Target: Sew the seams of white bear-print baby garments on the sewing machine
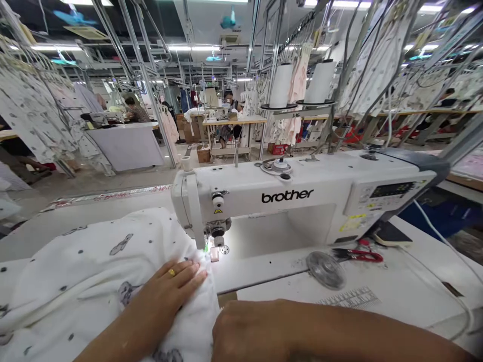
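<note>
Fabric (86,266) is lying left of the presser foot (215,254). Left hand (169,290) is pressing it, flat and open, nearer the foot. Right hand (245,334) is curling at its edge, grip hidden.

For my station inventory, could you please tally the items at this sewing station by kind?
Brother sewing machine: 1
White thread cones: 2
Red-handled thread snips: 1
Printed white fabric: 1
Clear disc: 1
Total: 6

White cloth (86,271) printed with small dark grey dots and scattered grey figures. White sewing machine (302,201) with black lettering and a small yellow warning label. Scissors (362,255) with red handles. Gold ring (172,272) on the left hand (169,294). Thread cones (281,84) plain white; table (400,306) pale grey.
</note>
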### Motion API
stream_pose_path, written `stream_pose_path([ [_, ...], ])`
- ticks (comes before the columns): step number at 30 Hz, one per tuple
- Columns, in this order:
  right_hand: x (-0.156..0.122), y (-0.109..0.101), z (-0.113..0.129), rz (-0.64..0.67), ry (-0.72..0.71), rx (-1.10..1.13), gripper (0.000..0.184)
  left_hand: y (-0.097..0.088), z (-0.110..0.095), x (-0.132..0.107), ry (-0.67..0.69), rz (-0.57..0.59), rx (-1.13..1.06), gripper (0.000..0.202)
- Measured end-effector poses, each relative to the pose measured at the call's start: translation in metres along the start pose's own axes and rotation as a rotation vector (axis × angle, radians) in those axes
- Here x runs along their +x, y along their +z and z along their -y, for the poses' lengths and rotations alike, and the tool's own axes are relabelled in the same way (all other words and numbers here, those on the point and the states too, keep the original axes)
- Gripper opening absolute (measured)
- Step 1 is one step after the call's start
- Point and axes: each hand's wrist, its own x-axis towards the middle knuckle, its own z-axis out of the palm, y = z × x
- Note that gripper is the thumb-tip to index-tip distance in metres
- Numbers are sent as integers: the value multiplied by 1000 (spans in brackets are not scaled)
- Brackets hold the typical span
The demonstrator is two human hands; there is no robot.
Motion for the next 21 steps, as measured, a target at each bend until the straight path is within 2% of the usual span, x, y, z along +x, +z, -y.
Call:
stream_pose_path([
  [3, -5, 14, -7, -83, 73, -4, 53, 5, 9, 3, 33, -35, -11, 66],
  [5, -9, 22, -10, -173, 86, -14, 53, 7, 18, 9, 34, -28, -31, 60],
  [7, -12, 26, -14, -260, 45, -41, 45, 9, 29, 18, 5, -9, -70, 50],
  [10, -13, 25, -17, -367, -4, -118, 20, 9, 46, 34, -52, 62, -149, 36],
  [13, -13, 17, -17, -397, 33, -235, 19, 4, 55, 46, -117, 130, -185, 30],
  [15, -12, 13, -14, -398, 69, -290, 27, -1, 52, 46, -149, 125, -175, 30],
  [18, -12, 11, -11, -413, 68, -320, 30, -6, 32, 34, -194, 18, -142, 30],
  [21, -12, 13, -12, -410, 37, -351, 30, -4, 7, 19, -110, -77, -136, 34],
])
